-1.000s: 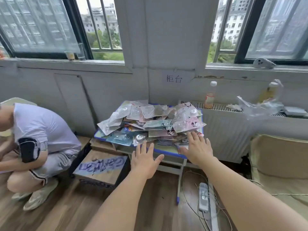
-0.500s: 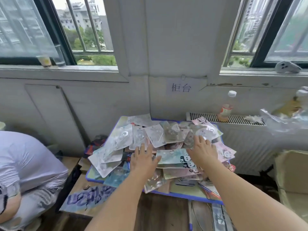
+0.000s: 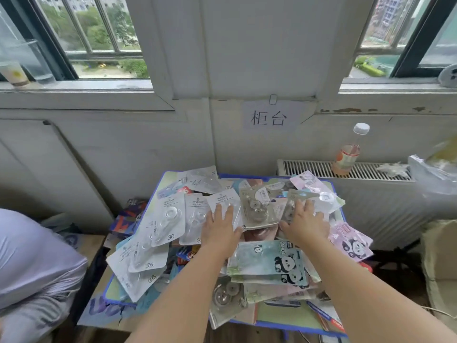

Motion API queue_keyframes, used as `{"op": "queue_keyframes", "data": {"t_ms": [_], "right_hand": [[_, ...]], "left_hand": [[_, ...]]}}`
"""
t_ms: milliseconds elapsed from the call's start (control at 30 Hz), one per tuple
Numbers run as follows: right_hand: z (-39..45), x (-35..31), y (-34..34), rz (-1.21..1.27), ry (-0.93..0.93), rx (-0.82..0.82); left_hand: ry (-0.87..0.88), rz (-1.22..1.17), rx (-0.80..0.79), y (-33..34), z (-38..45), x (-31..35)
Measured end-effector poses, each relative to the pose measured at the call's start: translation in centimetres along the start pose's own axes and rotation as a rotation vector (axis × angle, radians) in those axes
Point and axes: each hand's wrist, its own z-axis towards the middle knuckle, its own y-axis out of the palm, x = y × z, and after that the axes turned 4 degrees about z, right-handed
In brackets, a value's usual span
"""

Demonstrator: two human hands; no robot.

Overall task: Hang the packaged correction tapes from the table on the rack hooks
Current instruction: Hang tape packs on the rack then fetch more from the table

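A: How do the hands lie?

B: Both arms reach forward over the table. The left hand lies palm down on the packs, fingers straight and close together, tips on a white pack. It pinches nothing. The right hand is palm down too, fingers slightly spread, pressing on a clear pack at the far right of the heap. No curl round anything there either.

A: And where are the tapes?

B: All on the table, in a loose, overlapping heap that covers nearly the whole top. No rack shows.

A: Any room at the edges?

B: Little. White packs hang over the left edge, pink panda packs over the right. The blue rim shows at the near and far sides. The far edge sits against the wall; a radiator is just right of it, with a bottle standing on top. On the left a crouched person is near the table, with a cardboard box between.

A: Materials?

B: Flat card backs under glossy clear blisters, round tape wheels showing through. Some are white and marked 36, one green with a panda.
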Motion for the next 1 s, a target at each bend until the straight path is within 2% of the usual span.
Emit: {"op": "queue_keyframes", "data": {"t_ms": [400,767,1000], "right_hand": [[0.8,-0.3,-0.1,-0.112,-0.030,-0.005],[1.5,-1.0,0.3,-0.093,0.014,-0.022],[2.0,-1.3,0.5,-0.054,0.037,-0.009]], "left_hand": [[0.004,-0.036,-0.090,0.8,4.6,1.1],[-0.005,-0.101,0.035,0.7,5.9,0.5],[-0.013,-0.117,0.024,0.2,6.4,0.6]]}}
